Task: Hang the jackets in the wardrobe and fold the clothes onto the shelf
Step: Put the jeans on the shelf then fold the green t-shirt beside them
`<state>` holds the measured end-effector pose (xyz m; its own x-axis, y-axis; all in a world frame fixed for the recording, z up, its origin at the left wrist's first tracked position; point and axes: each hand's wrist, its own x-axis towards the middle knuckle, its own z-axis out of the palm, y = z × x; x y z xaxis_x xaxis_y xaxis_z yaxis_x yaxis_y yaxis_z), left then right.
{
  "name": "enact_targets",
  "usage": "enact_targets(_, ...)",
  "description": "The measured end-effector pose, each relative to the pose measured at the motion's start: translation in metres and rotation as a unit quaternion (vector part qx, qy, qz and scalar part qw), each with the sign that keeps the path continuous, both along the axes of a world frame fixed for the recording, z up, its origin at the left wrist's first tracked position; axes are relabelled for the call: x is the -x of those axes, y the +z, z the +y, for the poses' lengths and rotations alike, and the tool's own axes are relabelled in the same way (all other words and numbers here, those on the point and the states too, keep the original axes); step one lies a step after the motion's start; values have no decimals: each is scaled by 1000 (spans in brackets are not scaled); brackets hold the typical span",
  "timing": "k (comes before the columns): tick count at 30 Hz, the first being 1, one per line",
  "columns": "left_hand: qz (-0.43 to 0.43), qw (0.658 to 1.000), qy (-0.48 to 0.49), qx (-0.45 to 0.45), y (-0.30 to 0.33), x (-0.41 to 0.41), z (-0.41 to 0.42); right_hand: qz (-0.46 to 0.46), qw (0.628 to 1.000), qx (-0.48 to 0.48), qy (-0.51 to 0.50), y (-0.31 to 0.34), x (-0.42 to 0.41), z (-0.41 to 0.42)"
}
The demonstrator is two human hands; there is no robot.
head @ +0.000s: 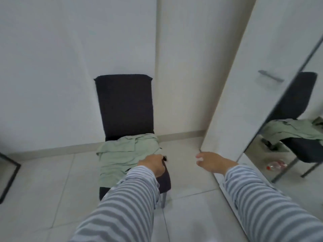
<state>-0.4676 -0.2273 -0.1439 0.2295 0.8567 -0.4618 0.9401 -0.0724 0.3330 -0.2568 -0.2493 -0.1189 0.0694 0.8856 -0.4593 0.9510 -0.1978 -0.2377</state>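
One garment was in play: a pale green garment (122, 154) lay crumpled on the seat of the dark chair (125, 103), its near end drooping over the seat's front left edge. The left hand (153, 164) was closed at the garment's right side, above the chair's front right corner; it appeared to pinch the fabric, though something small and dark at the fingertips was too blurred to name. The right hand (212, 161) hovered with fingers spread and nothing in them, right of the chair, near the lower edge of the mirrored wardrobe door (262, 84). A one-handed lift could have dragged the loose cloth off the seat onto the floor. The door stood close enough that a wide swing might have snagged or knocked it.
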Motion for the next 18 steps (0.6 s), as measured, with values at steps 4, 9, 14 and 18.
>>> enact_targets(4, -8, 997, 70, 16, -20, 90, 40, 22, 998, 13, 54, -26, 88, 67)
enact_targets(9, 1, 992, 124, 35, -62, 192, 89, 62, 990, 38, 122, -75, 197, 134)
enact_targets(14, -5, 984, 159, 80, -120, 249, 119, 104, 976, 102, 164, -132, 277, 168)
enact_targets(18, -24, 980, 167, 103, -172, 268, 130, 99, 971, 130, 174, -185, 311, 184)
